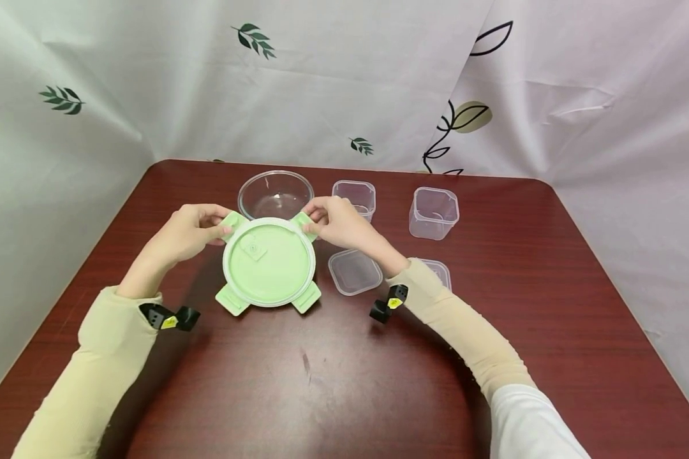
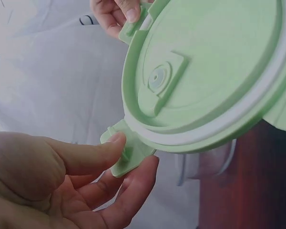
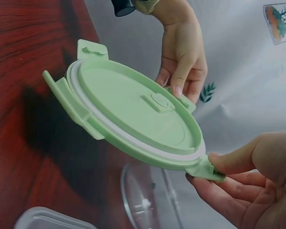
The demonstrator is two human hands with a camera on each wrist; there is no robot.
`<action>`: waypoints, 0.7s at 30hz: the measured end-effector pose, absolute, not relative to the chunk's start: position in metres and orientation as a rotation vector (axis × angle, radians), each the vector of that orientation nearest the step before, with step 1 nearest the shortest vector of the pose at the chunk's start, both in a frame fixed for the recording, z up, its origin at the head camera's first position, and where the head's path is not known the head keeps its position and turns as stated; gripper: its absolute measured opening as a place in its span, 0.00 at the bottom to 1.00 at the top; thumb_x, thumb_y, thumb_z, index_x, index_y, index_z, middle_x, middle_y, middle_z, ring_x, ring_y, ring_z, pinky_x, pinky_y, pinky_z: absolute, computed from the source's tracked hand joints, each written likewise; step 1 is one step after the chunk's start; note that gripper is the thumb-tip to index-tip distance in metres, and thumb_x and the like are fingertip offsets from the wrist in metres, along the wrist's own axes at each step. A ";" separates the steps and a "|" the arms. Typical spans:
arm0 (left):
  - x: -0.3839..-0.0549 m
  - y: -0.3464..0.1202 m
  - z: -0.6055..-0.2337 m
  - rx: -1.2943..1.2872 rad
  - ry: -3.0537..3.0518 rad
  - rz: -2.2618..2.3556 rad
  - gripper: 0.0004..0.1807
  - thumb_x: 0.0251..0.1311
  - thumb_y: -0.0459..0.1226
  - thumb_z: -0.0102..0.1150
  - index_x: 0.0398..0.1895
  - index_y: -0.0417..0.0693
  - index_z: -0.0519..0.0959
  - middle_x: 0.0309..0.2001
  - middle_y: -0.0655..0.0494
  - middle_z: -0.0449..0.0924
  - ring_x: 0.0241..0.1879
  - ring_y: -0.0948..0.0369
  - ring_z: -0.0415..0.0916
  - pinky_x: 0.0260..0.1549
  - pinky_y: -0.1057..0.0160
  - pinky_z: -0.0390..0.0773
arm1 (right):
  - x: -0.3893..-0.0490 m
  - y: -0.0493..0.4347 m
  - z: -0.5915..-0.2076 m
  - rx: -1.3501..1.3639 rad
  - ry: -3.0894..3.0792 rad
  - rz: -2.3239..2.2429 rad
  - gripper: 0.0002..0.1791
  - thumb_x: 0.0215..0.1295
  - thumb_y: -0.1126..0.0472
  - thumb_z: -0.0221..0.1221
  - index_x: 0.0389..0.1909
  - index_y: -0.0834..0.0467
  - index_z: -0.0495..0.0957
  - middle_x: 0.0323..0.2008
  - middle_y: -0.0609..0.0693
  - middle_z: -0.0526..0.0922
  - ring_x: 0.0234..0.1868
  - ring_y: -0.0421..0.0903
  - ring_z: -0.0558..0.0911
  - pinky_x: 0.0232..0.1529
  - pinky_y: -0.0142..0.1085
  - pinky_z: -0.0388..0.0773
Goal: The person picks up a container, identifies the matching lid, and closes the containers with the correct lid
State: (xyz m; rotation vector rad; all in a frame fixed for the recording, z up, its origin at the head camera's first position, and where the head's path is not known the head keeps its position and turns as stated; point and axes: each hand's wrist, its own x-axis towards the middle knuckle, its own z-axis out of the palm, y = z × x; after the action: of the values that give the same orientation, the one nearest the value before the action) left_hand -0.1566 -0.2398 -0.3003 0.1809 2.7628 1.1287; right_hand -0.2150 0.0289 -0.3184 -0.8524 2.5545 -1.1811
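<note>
A round green lid (image 1: 271, 262) with several locking tabs and a white sealing ring is raised above the table, its underside toward the head camera. My left hand (image 1: 185, 236) pinches the upper left tab between thumb and fingers; the left wrist view shows the thumb on the tab (image 2: 127, 148). On the other side, my right hand (image 1: 340, 222) pinches the upper right tab, seen close in the right wrist view by the tab (image 3: 207, 171). Just behind the lid stands a round clear glass bowl (image 1: 275, 191), its lower front hidden by the lid.
Two clear square containers stand to the right, one (image 1: 354, 191) behind my right hand and another (image 1: 434, 213) farther right. A flat square clear lid (image 1: 355, 272) lies below the right wrist. A second one (image 1: 438, 271) is partly covered by the sleeve. Patterned cloth (image 1: 321, 83) hangs behind the table.
</note>
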 end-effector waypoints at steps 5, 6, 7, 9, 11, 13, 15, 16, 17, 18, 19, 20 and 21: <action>-0.153 -0.237 -0.289 0.215 2.858 1.109 0.16 0.66 0.34 0.56 0.55 0.37 0.76 0.40 0.41 0.80 0.29 0.75 0.78 0.29 0.74 0.77 | -0.213 0.033 -0.307 -0.967 2.635 -1.173 0.09 0.62 0.64 0.63 0.43 0.60 0.80 0.35 0.51 0.87 0.31 0.40 0.84 0.31 0.26 0.73; -0.153 -0.236 -0.287 0.223 2.878 1.111 0.16 0.66 0.34 0.56 0.55 0.37 0.76 0.40 0.41 0.80 0.28 0.77 0.77 0.28 0.74 0.76 | -0.212 0.034 -0.304 -0.992 2.645 -1.183 0.09 0.62 0.64 0.63 0.43 0.60 0.80 0.35 0.51 0.87 0.31 0.40 0.84 0.30 0.27 0.73; -0.152 -0.235 -0.285 0.229 2.900 1.110 0.16 0.66 0.35 0.56 0.54 0.38 0.77 0.41 0.41 0.80 0.27 0.78 0.75 0.28 0.74 0.75 | -0.211 0.035 -0.302 -1.020 2.657 -1.188 0.09 0.61 0.64 0.63 0.43 0.60 0.80 0.34 0.51 0.87 0.31 0.40 0.84 0.30 0.27 0.73; -0.150 -0.234 -0.281 0.241 2.952 1.106 0.15 0.65 0.35 0.57 0.54 0.40 0.77 0.41 0.41 0.81 0.26 0.80 0.73 0.28 0.74 0.73 | -0.209 0.036 -0.296 -1.060 2.679 -1.200 0.09 0.61 0.65 0.63 0.42 0.60 0.81 0.33 0.50 0.87 0.30 0.40 0.83 0.31 0.27 0.73; -0.148 -0.232 -0.277 0.264 3.005 1.121 0.14 0.65 0.34 0.57 0.53 0.41 0.78 0.40 0.41 0.82 0.26 0.80 0.73 0.28 0.75 0.71 | -0.208 0.037 -0.291 -1.092 2.700 -1.212 0.09 0.60 0.65 0.64 0.42 0.59 0.81 0.32 0.50 0.87 0.30 0.40 0.82 0.31 0.28 0.74; -0.146 -0.229 -0.273 0.286 3.061 1.139 0.14 0.64 0.34 0.58 0.52 0.44 0.79 0.39 0.43 0.82 0.26 0.80 0.73 0.29 0.75 0.69 | -0.206 0.038 -0.285 -1.113 2.714 -1.228 0.09 0.60 0.64 0.64 0.41 0.59 0.81 0.32 0.50 0.86 0.30 0.40 0.82 0.32 0.28 0.76; -0.145 -0.227 -0.270 0.323 3.124 1.156 0.13 0.63 0.32 0.59 0.51 0.45 0.80 0.38 0.45 0.83 0.26 0.80 0.72 0.30 0.75 0.67 | -0.205 0.040 -0.280 -1.129 2.730 -1.244 0.08 0.61 0.64 0.64 0.41 0.58 0.81 0.32 0.49 0.86 0.30 0.39 0.82 0.33 0.28 0.77; -0.144 -0.226 -0.269 0.337 3.150 1.166 0.14 0.63 0.32 0.59 0.51 0.46 0.80 0.38 0.46 0.83 0.27 0.80 0.72 0.31 0.75 0.66 | -0.205 0.040 -0.278 -1.137 2.738 -1.252 0.08 0.61 0.63 0.64 0.41 0.58 0.81 0.32 0.48 0.86 0.31 0.38 0.82 0.34 0.28 0.77; -0.143 -0.224 -0.267 0.350 3.179 1.170 0.14 0.62 0.31 0.59 0.51 0.47 0.80 0.38 0.47 0.84 0.28 0.81 0.71 0.32 0.76 0.66 | -0.204 0.041 -0.276 -1.151 2.743 -1.263 0.08 0.61 0.63 0.64 0.41 0.57 0.82 0.32 0.48 0.86 0.31 0.38 0.82 0.34 0.28 0.78; -0.143 -0.223 -0.265 0.363 3.208 1.174 0.15 0.62 0.31 0.60 0.51 0.47 0.81 0.39 0.47 0.84 0.29 0.82 0.71 0.33 0.77 0.66 | -0.204 0.042 -0.274 -1.164 2.746 -1.278 0.08 0.61 0.62 0.64 0.41 0.57 0.82 0.31 0.48 0.86 0.31 0.37 0.82 0.34 0.28 0.78; -0.144 -0.222 -0.263 0.375 3.238 1.174 0.15 0.61 0.30 0.60 0.51 0.47 0.81 0.39 0.48 0.85 0.29 0.82 0.71 0.33 0.77 0.66 | -0.203 0.042 -0.271 -1.177 2.751 -1.292 0.08 0.61 0.62 0.64 0.41 0.57 0.82 0.31 0.48 0.86 0.31 0.37 0.82 0.34 0.29 0.78; -0.144 -0.221 -0.261 0.386 3.266 1.178 0.15 0.61 0.30 0.60 0.51 0.47 0.81 0.40 0.48 0.85 0.30 0.83 0.70 0.33 0.78 0.66 | -0.203 0.043 -0.269 -1.188 2.756 -1.306 0.08 0.61 0.62 0.64 0.41 0.57 0.82 0.31 0.47 0.86 0.31 0.37 0.82 0.34 0.30 0.78; -0.144 -0.219 -0.260 0.394 3.287 1.187 0.15 0.60 0.29 0.60 0.51 0.47 0.81 0.40 0.48 0.85 0.30 0.84 0.70 0.34 0.79 0.66 | -0.202 0.044 -0.266 -1.198 2.764 -1.316 0.08 0.60 0.62 0.65 0.41 0.56 0.82 0.31 0.47 0.86 0.32 0.37 0.82 0.34 0.30 0.77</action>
State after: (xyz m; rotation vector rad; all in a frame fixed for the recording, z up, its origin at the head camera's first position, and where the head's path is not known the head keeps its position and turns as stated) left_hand -0.1436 -0.2194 -0.2597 0.3938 3.2868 1.1870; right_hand -0.2018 0.0437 -0.2664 -1.1978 2.7635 -1.3165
